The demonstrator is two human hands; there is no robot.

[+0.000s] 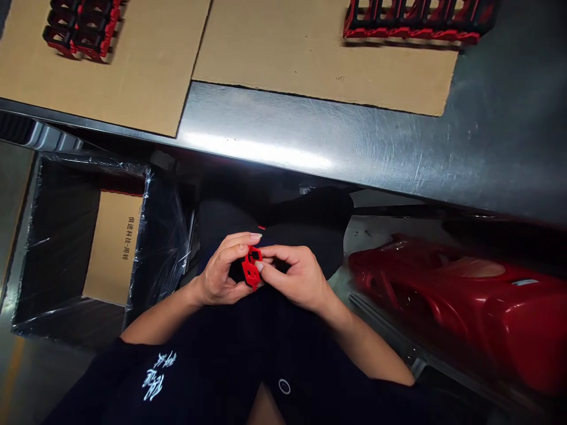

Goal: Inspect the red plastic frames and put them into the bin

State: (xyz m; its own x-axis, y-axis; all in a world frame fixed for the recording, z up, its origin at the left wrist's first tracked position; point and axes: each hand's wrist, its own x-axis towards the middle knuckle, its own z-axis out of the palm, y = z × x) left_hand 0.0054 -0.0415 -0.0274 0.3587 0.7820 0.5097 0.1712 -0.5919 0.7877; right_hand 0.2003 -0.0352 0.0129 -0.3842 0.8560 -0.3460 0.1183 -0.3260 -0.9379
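A small red and black plastic part [251,273] is held up over my lap, between both hands. My left hand [225,268] curls around its left side, with thumb and fingers gripping it. From the right, my right hand [297,276] pinches its edge between thumb and fingers. The part has small dark openings, and its far side is hidden by my fingers. Similar red and black parts stand in rows on the bench: a group at the upper left [84,29] and a longer row at the upper right [414,22].
Two cardboard sheets [283,65] lie on the metal bench [283,139] in front of me. At my left stands a box lined with dark plastic [162,230], with a cardboard piece [113,248] inside. Large glossy red parts [465,295] lie low at my right.
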